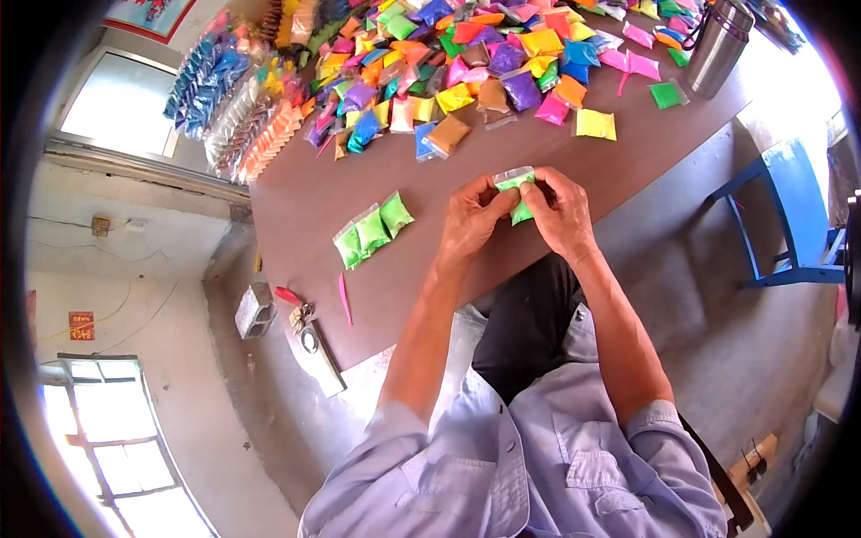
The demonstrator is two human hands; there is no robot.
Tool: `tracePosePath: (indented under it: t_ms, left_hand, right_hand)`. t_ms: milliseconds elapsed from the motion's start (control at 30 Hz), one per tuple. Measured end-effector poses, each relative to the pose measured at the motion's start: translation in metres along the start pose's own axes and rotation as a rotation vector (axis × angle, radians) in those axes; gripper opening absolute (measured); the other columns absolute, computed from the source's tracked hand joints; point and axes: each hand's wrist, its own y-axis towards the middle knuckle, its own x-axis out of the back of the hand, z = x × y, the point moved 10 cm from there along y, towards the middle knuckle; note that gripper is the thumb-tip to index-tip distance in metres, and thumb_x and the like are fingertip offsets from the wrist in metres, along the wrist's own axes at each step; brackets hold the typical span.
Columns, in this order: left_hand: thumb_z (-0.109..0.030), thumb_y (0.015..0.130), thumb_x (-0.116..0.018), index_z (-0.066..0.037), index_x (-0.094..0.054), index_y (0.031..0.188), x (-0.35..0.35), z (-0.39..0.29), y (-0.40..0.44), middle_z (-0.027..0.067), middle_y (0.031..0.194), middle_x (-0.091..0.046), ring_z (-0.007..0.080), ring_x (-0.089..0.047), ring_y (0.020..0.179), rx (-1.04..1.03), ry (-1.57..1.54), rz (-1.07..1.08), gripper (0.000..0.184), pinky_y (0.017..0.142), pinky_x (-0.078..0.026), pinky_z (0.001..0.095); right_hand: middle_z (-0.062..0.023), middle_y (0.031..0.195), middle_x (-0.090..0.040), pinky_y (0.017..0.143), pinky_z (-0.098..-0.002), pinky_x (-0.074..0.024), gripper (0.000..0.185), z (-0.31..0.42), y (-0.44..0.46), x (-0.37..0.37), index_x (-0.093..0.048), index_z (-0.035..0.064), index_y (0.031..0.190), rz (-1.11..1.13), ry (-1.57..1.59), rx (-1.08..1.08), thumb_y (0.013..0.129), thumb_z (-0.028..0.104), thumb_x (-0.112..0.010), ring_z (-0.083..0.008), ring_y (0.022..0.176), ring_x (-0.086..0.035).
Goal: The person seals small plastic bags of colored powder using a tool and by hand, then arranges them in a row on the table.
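Both my hands pinch a small green packet [520, 212] in clear plastic above the near edge of the brown table [421, 309]. My left hand [473, 213] grips its left side, and my right hand [562, 211] has thumb and fingers on its right side. Parts of the packet are hidden behind my thumbs. To the left, several matching green packets [371, 235] lie side by side in a short row on the table. A thin pink plastic strip [345, 299] lies nearer to me, below that row.
A large heap of colourful packets [466, 63] covers the table's far side, with bundled packets [256, 117] at the far left. A steel flask [720, 47] stands far right. Keys [302, 314] lie at the left edge. A blue chair [789, 215] is on the right.
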Motion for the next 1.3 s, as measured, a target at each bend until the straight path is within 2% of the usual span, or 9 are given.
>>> tracePosePath:
  t_ms: [533,633,733,867,1000,1067,1167,1233,1300]
  left_hand:
    - [-0.020,0.098,-0.073,-0.002,-0.074,0.096,0.011,-0.008,-0.018,0.0000,0.081,-0.068,0.0065,-0.058,0.070,0.002,-0.037,-0.284,0.018,0.062,-0.046,0.0249]
    - [-0.022,0.098,-0.074,-0.001,-0.072,0.093,0.024,-0.013,-0.028,0.0001,0.078,-0.067,0.0068,-0.057,0.067,0.042,0.026,-0.404,0.021,0.061,-0.046,0.0254]
    - [-0.024,0.098,-0.074,0.001,-0.071,0.094,0.037,-0.026,-0.037,0.0010,0.076,-0.067,0.0075,-0.057,0.065,0.076,0.168,-0.454,0.026,0.059,-0.046,0.0263]
    - [-0.025,0.098,-0.074,0.004,-0.071,0.099,0.034,-0.039,-0.048,0.0024,0.077,-0.068,0.0083,-0.060,0.068,0.086,0.363,-0.482,0.030,0.062,-0.048,0.0267]
    - [-0.023,0.097,-0.075,0.004,-0.072,0.103,0.019,-0.044,-0.065,0.0026,0.079,-0.070,0.0081,-0.062,0.069,0.029,0.217,-0.429,0.028,0.064,-0.051,0.0257]
    - [-0.021,0.096,-0.076,0.004,-0.073,0.107,0.031,-0.037,-0.079,0.0034,0.082,-0.072,0.0081,-0.064,0.072,0.065,0.185,-0.462,0.027,0.067,-0.053,0.0255]
    - [-0.021,0.096,-0.076,0.004,-0.073,0.107,0.065,-0.029,-0.104,0.0035,0.083,-0.073,0.0078,-0.066,0.075,0.084,0.277,-0.533,0.027,0.068,-0.054,0.0258]
    - [-0.025,0.099,-0.074,0.000,-0.072,0.110,0.085,-0.031,-0.121,0.0042,0.087,-0.074,0.0090,-0.067,0.075,0.054,0.349,-0.553,0.028,0.066,-0.054,0.0265]
    - [-0.022,0.097,-0.075,-0.001,-0.074,0.105,0.104,-0.047,-0.143,0.0036,0.083,-0.075,0.0088,-0.067,0.072,0.026,0.661,-0.645,0.022,0.066,-0.055,0.0269]
  right_hand:
    - [-0.0176,0.100,-0.071,0.067,-0.0373,-0.0562,0.030,0.012,-0.005,-0.001,-0.068,0.0030,0.117,-0.021,0.011,0.111,0.092,0.019,-0.075,-0.0340,0.085,-0.071]
    - [-0.0179,0.114,-0.069,0.076,-0.0401,-0.0578,0.041,0.016,-0.008,0.005,-0.066,0.0054,0.124,-0.026,-0.005,0.062,0.087,0.019,-0.079,-0.0367,0.100,-0.070]
    - [-0.0175,0.123,-0.065,0.093,-0.0458,-0.0546,0.056,0.041,-0.023,-0.011,-0.066,0.0079,0.127,0.066,-0.249,0.325,0.078,0.025,-0.086,-0.0386,0.112,-0.064]
    - [-0.0163,0.120,-0.066,0.091,-0.0463,-0.0555,0.051,0.053,-0.036,-0.022,-0.067,0.0066,0.122,0.145,-0.329,0.358,0.076,0.021,-0.087,-0.0380,0.109,-0.066]
    - [-0.0165,0.115,-0.067,0.081,-0.0431,-0.0580,0.042,0.047,-0.042,-0.012,-0.068,0.0040,0.120,0.114,-0.301,0.343,0.082,0.016,-0.082,-0.0350,0.094,-0.070]
    - [-0.0177,0.104,-0.070,0.072,-0.0386,-0.0586,0.035,0.031,-0.039,0.001,-0.067,0.0011,0.120,0.106,-0.143,0.033,0.089,0.013,-0.076,-0.0308,0.078,-0.072]
    - [-0.0178,0.092,-0.072,0.065,-0.0364,-0.0572,0.033,0.005,-0.041,0.005,-0.066,0.0005,0.122,0.085,-0.013,-0.135,0.092,0.013,-0.073,-0.0267,0.069,-0.071]
    - [-0.0158,0.082,-0.072,0.066,-0.0388,-0.0568,0.031,0.012,-0.045,0.010,-0.067,0.0033,0.120,0.118,-0.129,-0.177,0.092,0.015,-0.074,-0.0280,0.069,-0.071]
    - [-0.0144,0.081,-0.072,0.065,-0.0416,-0.0559,0.029,0.025,-0.047,0.013,-0.068,0.0066,0.117,0.067,-0.419,-0.009,0.092,0.019,-0.074,-0.0301,0.069,-0.071]
